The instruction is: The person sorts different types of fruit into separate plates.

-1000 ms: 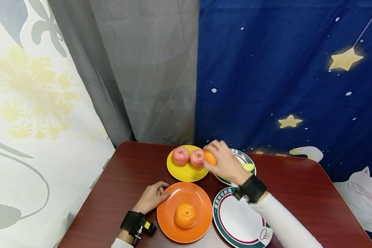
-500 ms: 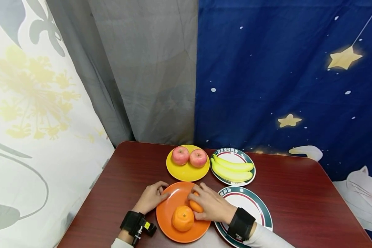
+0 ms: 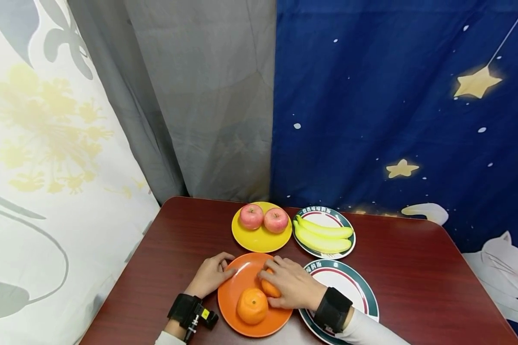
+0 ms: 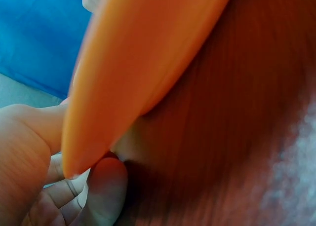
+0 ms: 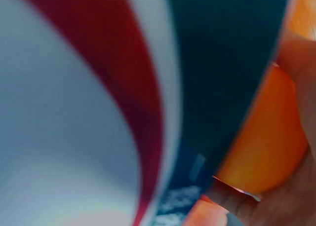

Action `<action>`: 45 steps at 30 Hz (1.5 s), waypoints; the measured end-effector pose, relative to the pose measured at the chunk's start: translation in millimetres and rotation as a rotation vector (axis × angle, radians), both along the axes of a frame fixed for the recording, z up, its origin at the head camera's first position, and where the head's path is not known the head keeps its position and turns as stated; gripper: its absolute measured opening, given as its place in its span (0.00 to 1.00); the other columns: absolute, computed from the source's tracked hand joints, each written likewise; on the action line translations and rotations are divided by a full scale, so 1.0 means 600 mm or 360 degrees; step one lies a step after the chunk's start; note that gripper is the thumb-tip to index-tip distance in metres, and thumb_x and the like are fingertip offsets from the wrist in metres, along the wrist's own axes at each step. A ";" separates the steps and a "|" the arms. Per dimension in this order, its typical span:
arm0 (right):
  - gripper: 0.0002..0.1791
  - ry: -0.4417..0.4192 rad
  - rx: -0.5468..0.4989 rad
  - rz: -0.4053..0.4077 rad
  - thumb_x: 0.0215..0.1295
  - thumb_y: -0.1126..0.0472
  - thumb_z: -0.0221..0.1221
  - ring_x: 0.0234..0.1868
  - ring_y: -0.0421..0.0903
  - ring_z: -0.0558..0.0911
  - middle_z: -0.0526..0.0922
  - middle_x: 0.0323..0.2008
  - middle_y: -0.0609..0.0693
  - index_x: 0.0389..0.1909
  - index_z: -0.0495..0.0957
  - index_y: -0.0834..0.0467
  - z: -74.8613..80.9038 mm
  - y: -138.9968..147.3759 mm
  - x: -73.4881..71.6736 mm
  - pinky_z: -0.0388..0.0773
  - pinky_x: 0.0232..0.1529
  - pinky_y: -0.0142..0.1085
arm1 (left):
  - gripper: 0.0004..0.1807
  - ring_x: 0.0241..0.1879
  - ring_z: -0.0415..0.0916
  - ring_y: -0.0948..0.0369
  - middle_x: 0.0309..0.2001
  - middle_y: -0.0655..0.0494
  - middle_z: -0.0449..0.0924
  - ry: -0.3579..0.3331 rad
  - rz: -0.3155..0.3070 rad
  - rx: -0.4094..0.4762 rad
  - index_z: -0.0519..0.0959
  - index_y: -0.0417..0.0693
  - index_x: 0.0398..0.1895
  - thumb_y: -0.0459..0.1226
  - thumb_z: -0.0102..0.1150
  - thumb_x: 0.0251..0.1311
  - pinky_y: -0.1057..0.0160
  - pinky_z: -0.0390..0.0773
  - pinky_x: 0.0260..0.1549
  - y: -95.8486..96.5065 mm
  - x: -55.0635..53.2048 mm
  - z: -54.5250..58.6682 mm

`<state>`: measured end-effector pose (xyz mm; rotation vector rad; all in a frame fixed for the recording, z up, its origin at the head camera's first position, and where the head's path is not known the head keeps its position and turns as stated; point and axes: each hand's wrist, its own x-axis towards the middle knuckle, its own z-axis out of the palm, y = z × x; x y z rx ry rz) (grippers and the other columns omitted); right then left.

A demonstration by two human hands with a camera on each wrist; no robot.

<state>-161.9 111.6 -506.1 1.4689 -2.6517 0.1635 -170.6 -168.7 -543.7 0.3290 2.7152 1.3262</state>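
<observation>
My left hand [image 3: 210,274] pinches the left rim of an orange plate [image 3: 231,294]. In the left wrist view, its thumb and a fingertip lie on opposite sides of the plate's edge [image 4: 143,58]. Over the right part of this plate, my right hand [image 3: 295,283] grips an orange [image 3: 269,288], fingers curled round it and covering much of it. A second orange [image 3: 252,305], stem end up, sits on the plate just to the left of the held one. The right wrist view shows the held orange [image 5: 269,142] partly behind a green-banded white plate [image 5: 222,53].
Under my right wrist lies a white plate [image 3: 345,287] with a green rim. Behind, a yellow plate [image 3: 261,243] bears two apples [image 3: 276,220], and another green-rimmed plate [image 3: 328,218] bears two bananas [image 3: 323,240]. The dark red table [image 3: 414,268] meets curtains [image 3: 224,120] at the back.
My right hand has carried the orange from beside the apples down to the orange plate. The other orange has shifted slightly left. My left hand has stayed at the rim.
</observation>
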 end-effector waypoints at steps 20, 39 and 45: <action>0.34 -0.0649 -0.0531 -0.1292 0.64 0.45 0.65 0.52 0.56 0.75 0.77 0.54 0.60 0.62 0.73 0.65 0.013 0.301 0.052 0.75 0.49 0.54 | 0.16 0.19 0.68 0.62 0.24 0.60 0.72 0.0064 0.0062 -0.0030 0.80 0.47 0.51 0.44 0.66 0.63 0.68 0.68 0.22 -0.007 -0.001 0.006; 0.29 -0.0932 -0.0698 -0.1488 0.63 0.55 0.67 0.39 0.45 0.80 0.82 0.42 0.52 0.58 0.72 0.67 -0.026 0.314 0.069 0.76 0.35 0.39 | 0.16 0.36 0.71 0.61 0.35 0.57 0.76 0.1045 0.0011 -0.0318 0.82 0.49 0.49 0.46 0.62 0.65 0.60 0.74 0.34 0.107 -0.104 0.250; 0.27 -0.0894 -0.0740 -0.1484 0.62 0.57 0.67 0.38 0.43 0.80 0.82 0.40 0.51 0.57 0.73 0.66 -0.030 0.310 0.077 0.75 0.34 0.37 | 0.20 0.49 0.70 0.59 0.46 0.58 0.75 0.1067 -0.0422 -0.0513 0.80 0.52 0.55 0.50 0.60 0.66 0.63 0.74 0.44 0.261 -0.158 0.259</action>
